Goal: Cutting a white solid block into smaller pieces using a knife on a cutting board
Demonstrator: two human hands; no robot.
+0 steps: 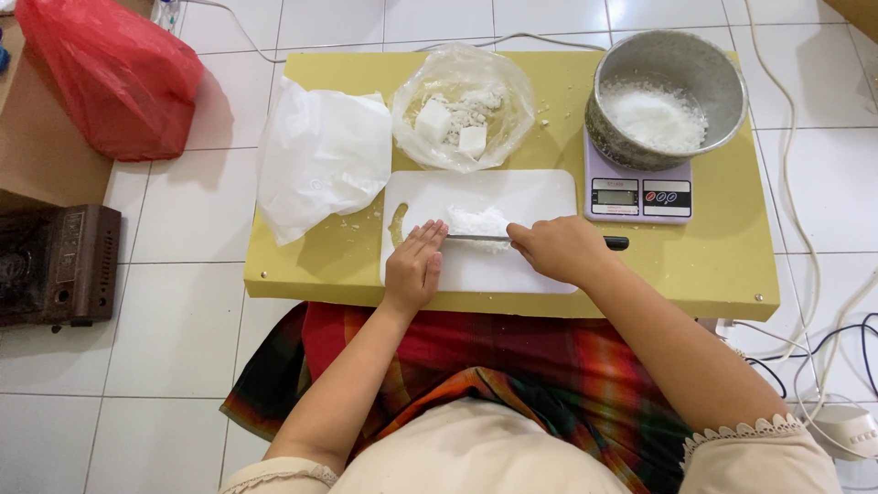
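My right hand [558, 249] grips a knife [483, 239] with a black handle, its blade lying flat across a white cutting board [540, 197]. My left hand [413, 265] rests on the board with fingers extended, fingertips touching the blade's tip. A small heap of white shredded material [477, 220] sits just behind the blade. Beyond the board an open clear plastic bag [464, 105] holds white cubes and crumbs.
A metal bowl [666, 64] of white shreds stands on a digital scale [637, 197] at the right of the low yellow table [713, 265]. A white plastic bag [315, 155] lies left. A red bag [114, 73], a dark box [57, 265] and cables [805, 229] lie on the tiled floor.
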